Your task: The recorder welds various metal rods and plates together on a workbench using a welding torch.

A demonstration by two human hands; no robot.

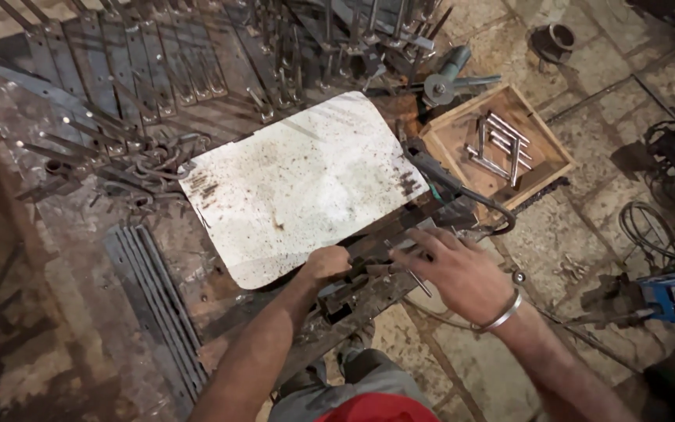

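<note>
My left hand [326,262] is clenched, fingers curled around the near end of a dark steel bar [400,234] that lies on the counter [80,227]. The bar's long axis runs on a slant, from my left fingers up and away to the right, its far end pointing toward the wooden box [544,137] of bright metal rods [498,144]. My right hand [455,270] rests flat on the same bar just beside the left, fingers released and spread, pointing left along the metal, a silver bangle [501,312] at the wrist. Just beyond my left fingers lies a white, rust-speckled sheet [298,184]. Farther past it an angle grinder [447,78] rests among rows of flat iron strips [142,66].
</note>
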